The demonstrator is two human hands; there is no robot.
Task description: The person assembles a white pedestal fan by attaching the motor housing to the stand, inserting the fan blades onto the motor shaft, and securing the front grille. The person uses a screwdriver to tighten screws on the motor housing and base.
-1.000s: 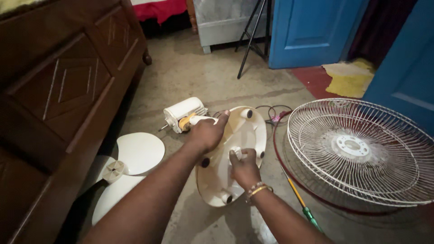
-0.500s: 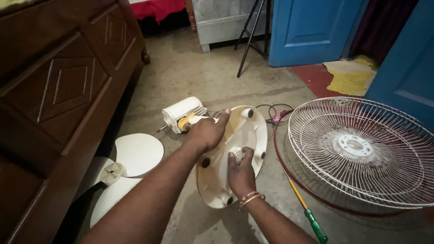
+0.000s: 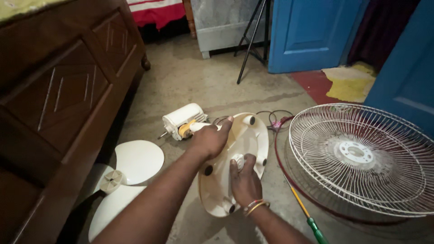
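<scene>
- The right hand (image 3: pixel 244 180) is closed around a small white knob (image 3: pixel 238 159) at the middle of the cream fan base (image 3: pixel 217 199), fingers curled over it, thumb up the side. Looks like a twisting grip, judging by the wrist angle.
- The left hand (image 3: pixel 209 139) is clamped on the upper edge of that base, right where the stand's neck comes out, thumb laid along the rim. The base seems to be held steady that way so it can't spin or flop over.
- The base is tipped up on its edge with the underside facing the camera, so the rubber feet and the knob can be reached. It sits directly under and between both hands.
- Just beyond the left hand, the white motor housing (image 3: pixel 182 119) lies on the concrete floor (image 3: pixel 194 77), shaft pointing left.
- The white fan blade (image 3: pixel 122 176) is laid flat to the left, near the dark wooden cabinet (image 3: pixel 54 90).
- To the right, the wire grille (image 3: pixel 361 158) is set down flat, with a green-handled screwdriver (image 3: pixel 307 217) beside its edge, close to the right forearm.
- A black cable (image 3: pixel 275 118) is seen looped behind the base.
</scene>
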